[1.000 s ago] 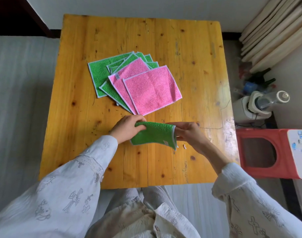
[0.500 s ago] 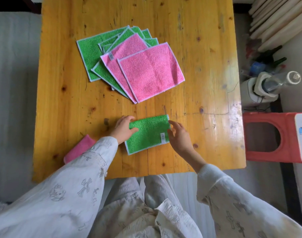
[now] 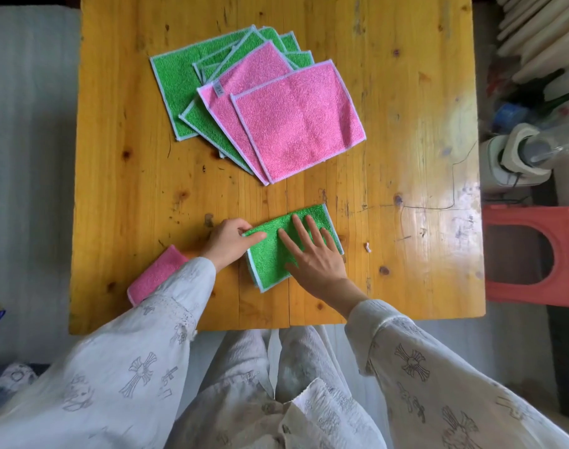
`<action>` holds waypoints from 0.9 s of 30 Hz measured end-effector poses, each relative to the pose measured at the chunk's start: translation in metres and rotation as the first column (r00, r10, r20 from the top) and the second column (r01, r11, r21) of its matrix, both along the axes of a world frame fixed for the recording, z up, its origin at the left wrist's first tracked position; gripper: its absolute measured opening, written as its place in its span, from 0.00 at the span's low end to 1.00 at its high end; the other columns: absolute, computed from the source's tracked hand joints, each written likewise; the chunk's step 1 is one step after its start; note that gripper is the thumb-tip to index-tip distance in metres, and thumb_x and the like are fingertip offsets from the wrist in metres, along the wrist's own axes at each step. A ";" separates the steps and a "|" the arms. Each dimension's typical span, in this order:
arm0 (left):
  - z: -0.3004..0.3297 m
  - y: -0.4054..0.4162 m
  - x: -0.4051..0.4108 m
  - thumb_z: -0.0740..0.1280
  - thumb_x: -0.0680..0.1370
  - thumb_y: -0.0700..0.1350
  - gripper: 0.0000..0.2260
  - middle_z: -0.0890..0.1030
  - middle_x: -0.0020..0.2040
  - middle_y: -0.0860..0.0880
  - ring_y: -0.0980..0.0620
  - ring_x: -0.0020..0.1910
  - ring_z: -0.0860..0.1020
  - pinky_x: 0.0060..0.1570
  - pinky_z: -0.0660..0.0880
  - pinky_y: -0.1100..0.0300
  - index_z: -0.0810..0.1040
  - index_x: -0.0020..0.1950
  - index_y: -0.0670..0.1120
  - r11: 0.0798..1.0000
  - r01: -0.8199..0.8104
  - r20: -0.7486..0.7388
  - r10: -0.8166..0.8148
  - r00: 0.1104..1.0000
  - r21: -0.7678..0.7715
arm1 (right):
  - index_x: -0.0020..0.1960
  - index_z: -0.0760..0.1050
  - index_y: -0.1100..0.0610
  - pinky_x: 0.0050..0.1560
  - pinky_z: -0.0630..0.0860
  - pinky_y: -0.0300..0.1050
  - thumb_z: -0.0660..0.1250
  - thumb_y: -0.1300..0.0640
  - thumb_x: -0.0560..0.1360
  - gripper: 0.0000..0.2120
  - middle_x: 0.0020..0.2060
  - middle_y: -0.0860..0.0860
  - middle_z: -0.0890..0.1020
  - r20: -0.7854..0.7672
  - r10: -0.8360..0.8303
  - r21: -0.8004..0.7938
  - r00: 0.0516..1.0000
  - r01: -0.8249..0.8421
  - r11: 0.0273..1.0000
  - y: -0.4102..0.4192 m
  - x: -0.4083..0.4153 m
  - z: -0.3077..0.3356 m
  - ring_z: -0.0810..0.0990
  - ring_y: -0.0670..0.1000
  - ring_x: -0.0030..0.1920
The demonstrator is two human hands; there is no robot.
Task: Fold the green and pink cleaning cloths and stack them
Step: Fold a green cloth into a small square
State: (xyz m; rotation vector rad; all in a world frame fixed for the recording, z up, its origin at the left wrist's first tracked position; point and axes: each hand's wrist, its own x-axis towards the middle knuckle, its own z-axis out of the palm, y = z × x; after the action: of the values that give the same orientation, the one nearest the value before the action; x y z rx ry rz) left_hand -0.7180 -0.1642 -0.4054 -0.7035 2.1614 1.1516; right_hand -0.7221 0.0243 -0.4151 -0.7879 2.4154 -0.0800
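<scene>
A folded green cloth (image 3: 270, 257) lies flat on the wooden table (image 3: 121, 176) near its front edge. My right hand (image 3: 315, 257) presses on it with straight, spread fingers. My left hand (image 3: 229, 239) holds the cloth's left edge, thumb on top and fingers curled at the side. A folded pink cloth (image 3: 155, 275) lies at the front left, partly under my left sleeve. Farther back is a fanned pile of unfolded cloths: two pink ones (image 3: 296, 121) on top of several green ones (image 3: 176, 82).
A red plastic stool (image 3: 535, 254) stands right of the table, with a white appliance (image 3: 519, 157) and bottles behind it. Pale wooden slats (image 3: 542, 30) lean at the top right. A small scrap (image 3: 368, 247) lies on the table right of the green cloth.
The green cloth went from held in the air to lying flat on the table. My right hand moved from its right edge onto its top and now presses it.
</scene>
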 end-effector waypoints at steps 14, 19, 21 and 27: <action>0.010 0.000 -0.033 0.70 0.72 0.44 0.07 0.72 0.33 0.51 0.49 0.38 0.71 0.38 0.67 0.60 0.72 0.40 0.44 0.958 -0.199 -0.200 0.158 0.967 -0.207 | 0.67 0.69 0.59 0.59 0.75 0.53 0.61 0.58 0.77 0.19 0.70 0.57 0.64 0.003 -0.286 -0.292 0.958 0.274 0.916 0.019 -0.018 0.003 0.66 0.58 0.68; 0.028 0.031 -0.037 0.67 0.74 0.45 0.07 0.75 0.37 0.49 0.52 0.35 0.75 0.34 0.72 0.60 0.72 0.42 0.43 0.968 -0.174 -0.259 0.124 0.958 -0.180 | 0.63 0.73 0.62 0.65 0.70 0.49 0.58 0.66 0.77 0.16 0.64 0.57 0.74 0.275 -0.505 -0.461 0.818 0.573 0.678 0.028 -0.035 0.001 0.75 0.56 0.61; 0.035 0.052 -0.038 0.67 0.75 0.46 0.08 0.76 0.40 0.47 0.51 0.36 0.78 0.32 0.77 0.59 0.71 0.43 0.43 0.987 -0.160 -0.271 0.147 0.951 -0.028 | 0.62 0.74 0.60 0.63 0.71 0.47 0.58 0.62 0.78 0.14 0.62 0.56 0.76 0.483 -0.582 -0.391 0.654 0.756 0.525 0.031 -0.044 0.004 0.75 0.54 0.61; 0.016 0.085 -0.040 0.68 0.74 0.46 0.06 0.78 0.43 0.48 0.48 0.41 0.80 0.40 0.81 0.53 0.74 0.46 0.45 0.990 -0.100 -0.263 0.122 0.957 0.095 | 0.56 0.77 0.65 0.56 0.77 0.50 0.56 0.57 0.80 0.15 0.52 0.59 0.81 0.658 -0.646 -0.308 0.387 0.921 0.238 0.033 -0.057 0.008 0.80 0.53 0.53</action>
State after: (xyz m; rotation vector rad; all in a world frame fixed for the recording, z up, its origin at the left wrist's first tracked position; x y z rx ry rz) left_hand -0.7583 -0.0788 -0.3889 -0.6729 2.3041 1.4577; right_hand -0.7791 0.0572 -0.4073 0.3948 2.0592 -1.4482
